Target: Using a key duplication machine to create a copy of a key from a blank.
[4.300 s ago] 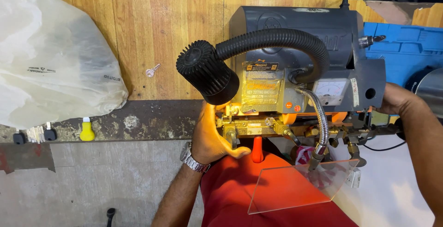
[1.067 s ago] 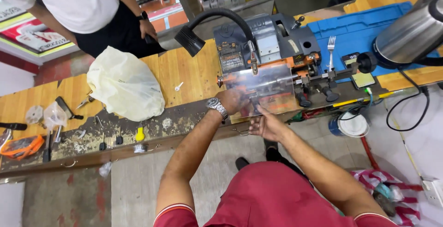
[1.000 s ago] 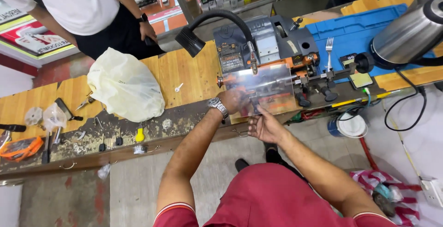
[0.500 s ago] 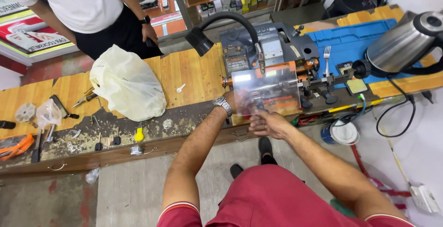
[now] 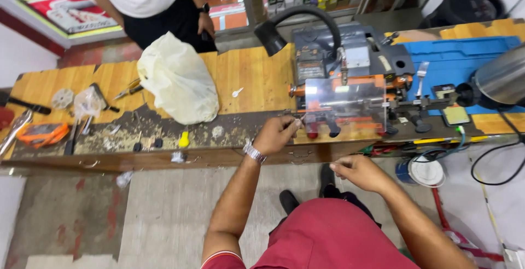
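My left hand (image 5: 276, 134), with a metal watch (image 5: 254, 152) on its wrist, is at the bench's front edge, just left of the key-cutting machine (image 5: 350, 66). Its fingertips pinch a small metal key (image 5: 298, 121) beside the machine's clear shield (image 5: 344, 102). My right hand (image 5: 358, 171) hangs lower, off the bench and in front of my red shirt. Its fingers are curled closed, and I see nothing in them. A black bendable lamp (image 5: 270, 36) arches over the machine's left side.
A white plastic bag (image 5: 178, 80) lies on the wooden bench (image 5: 257, 83), with scattered hand tools (image 5: 41, 132) far left. A blue mat (image 5: 465, 55) and a steel kettle (image 5: 503, 80) are at right, with cables and a tin (image 5: 421, 171) below. Another person (image 5: 147, 1) stands behind.
My left hand has drawn back from behind the clear shield to the bench's front edge. My right hand has pulled down and back toward my body. The view has shifted slightly.
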